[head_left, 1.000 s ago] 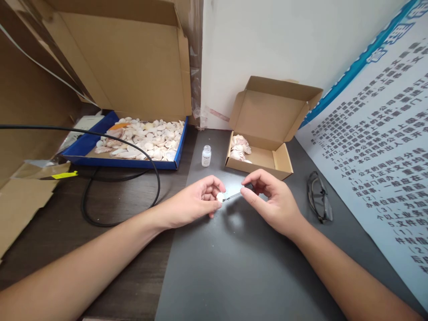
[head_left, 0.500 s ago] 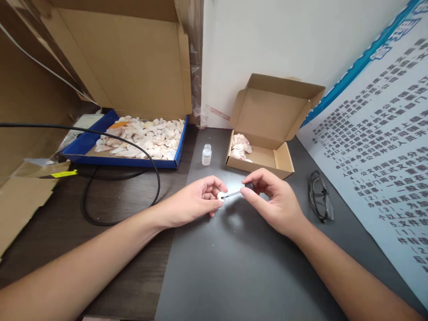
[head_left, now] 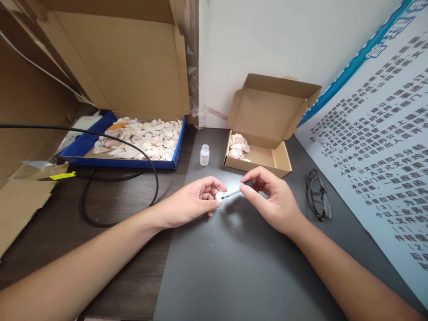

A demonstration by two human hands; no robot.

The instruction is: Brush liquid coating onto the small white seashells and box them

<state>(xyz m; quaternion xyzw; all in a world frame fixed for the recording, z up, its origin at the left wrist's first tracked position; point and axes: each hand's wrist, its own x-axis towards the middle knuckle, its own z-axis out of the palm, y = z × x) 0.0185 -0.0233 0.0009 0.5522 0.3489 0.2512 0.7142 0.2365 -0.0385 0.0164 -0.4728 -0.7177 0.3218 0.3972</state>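
Observation:
Between the thumb and fingers of my left hand (head_left: 202, 196) is a small white seashell (head_left: 219, 196), its edge partly covered by the fingers. My right hand (head_left: 267, 196) pinches a thin applicator brush (head_left: 232, 193) with a dark handle end mostly hidden in the fingers. The brush tip points left and meets the shell's face. Behind the hands stands a small labelled glass bottle (head_left: 204, 156), upright and without a cap, holding something whitish.
A blue-edged cardboard box (head_left: 150, 164) full of shells lies back left, lid up. A smaller cardboard box (head_left: 259, 167) with a few shells stands back right. A black cable (head_left: 157, 178) loops at left; glasses (head_left: 317, 196) lie right, near a printed poster (head_left: 377, 178).
The brush tip has come from the shell's near edge onto its face and stays there. Both hands hold nearly the same place; the view has shifted slightly.

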